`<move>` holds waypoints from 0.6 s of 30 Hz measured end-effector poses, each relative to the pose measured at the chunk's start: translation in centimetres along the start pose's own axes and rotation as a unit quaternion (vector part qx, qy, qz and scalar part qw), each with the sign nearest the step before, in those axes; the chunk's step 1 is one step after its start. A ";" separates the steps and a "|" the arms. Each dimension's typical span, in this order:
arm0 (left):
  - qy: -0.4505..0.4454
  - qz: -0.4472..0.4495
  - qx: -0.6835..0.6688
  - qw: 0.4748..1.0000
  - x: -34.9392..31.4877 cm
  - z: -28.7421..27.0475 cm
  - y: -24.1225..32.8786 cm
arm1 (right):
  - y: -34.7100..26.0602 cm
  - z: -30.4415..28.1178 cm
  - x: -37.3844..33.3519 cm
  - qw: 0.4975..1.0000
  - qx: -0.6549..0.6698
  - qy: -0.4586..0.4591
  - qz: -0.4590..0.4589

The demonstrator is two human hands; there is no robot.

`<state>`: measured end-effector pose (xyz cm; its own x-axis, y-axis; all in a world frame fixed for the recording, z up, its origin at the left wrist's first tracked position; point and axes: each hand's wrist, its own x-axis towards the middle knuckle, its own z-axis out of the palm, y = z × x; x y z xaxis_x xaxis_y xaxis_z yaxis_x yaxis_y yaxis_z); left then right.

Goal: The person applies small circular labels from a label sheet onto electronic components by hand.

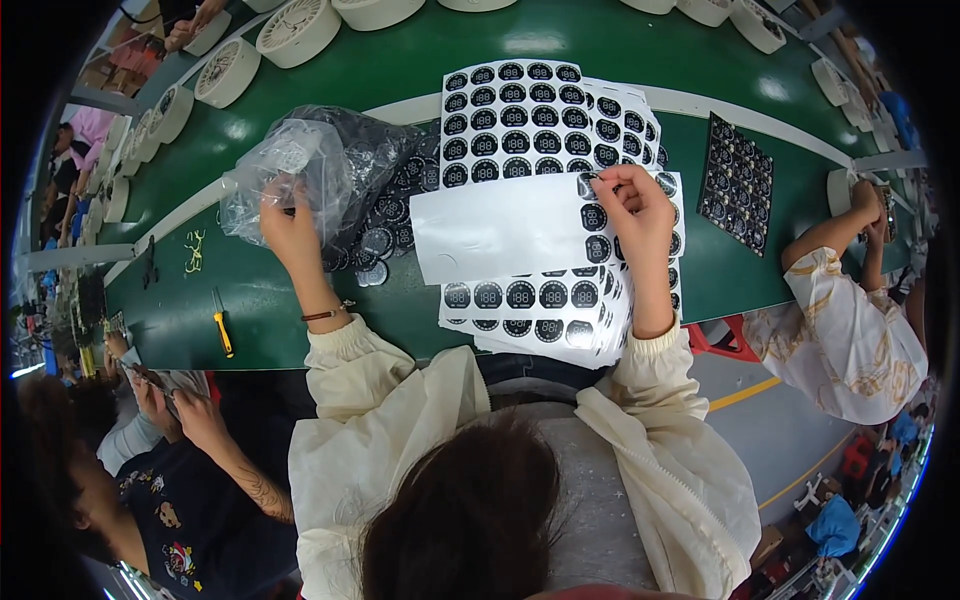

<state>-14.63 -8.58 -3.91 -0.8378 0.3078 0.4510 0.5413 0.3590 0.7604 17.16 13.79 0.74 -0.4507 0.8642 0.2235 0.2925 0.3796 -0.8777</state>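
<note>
My right hand [640, 208] is closed in a pinch over a white sticker sheet [480, 235], with thumb and forefinger on a round black sticker [588, 186] near its upper edge. Most of that sheet's left part is bare backing; black stickers run along its right side. Under it lies a stack of similar sheets [515, 110] full of black display-style stickers. My left hand [287, 222] reaches to a crumpled clear plastic bag [335, 165], its curled fingertips partly veiled by the plastic. Round dark discs [375, 240] spill from the bag between my hands.
A yellow-handled screwdriver [223, 333] and yellow-green ties [195, 252] lie on the green table [270, 290] at left. A dark sheet of parts [737, 185] lies at right. White round housings [298, 30] line the far side. Co-workers [835, 330] sit on both sides.
</note>
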 end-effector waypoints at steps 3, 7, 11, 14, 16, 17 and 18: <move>0.018 0.029 0.034 0.999 -0.1 -0.3 0.3 | 0.0 0.0 0.0 1.000 -0.011 -0.007 0.000; 0.102 0.101 0.068 0.987 0.0 -0.4 2.6 | -0.4 -0.3 0.1 0.997 -0.071 -0.006 -0.031; 0.215 0.123 0.053 0.967 -0.3 -0.9 4.5 | -1.1 -0.2 0.1 0.987 -0.121 0.024 -0.100; 0.267 0.136 0.067 0.952 -0.7 -1.2 5.3 | -1.0 -0.2 0.2 0.990 -0.091 0.043 -0.094; 0.262 0.178 0.052 0.947 -1.7 -0.9 6.6 | -0.1 -0.5 0.3 0.996 -0.048 0.023 -0.073; 0.261 0.199 0.047 0.944 -2.4 -1.0 7.4 | 0.1 -0.6 0.3 0.998 -0.025 0.011 -0.063; 0.263 0.200 0.047 0.943 -3.4 -1.1 8.2 | -0.1 -0.8 0.3 0.998 -0.024 0.011 -0.066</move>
<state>-7.45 -7.67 1.35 -0.4720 -0.0354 0.8809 0.8046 0.3912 0.4468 17.62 14.29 1.22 -0.4693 0.8130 0.3448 0.2722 0.5046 -0.8193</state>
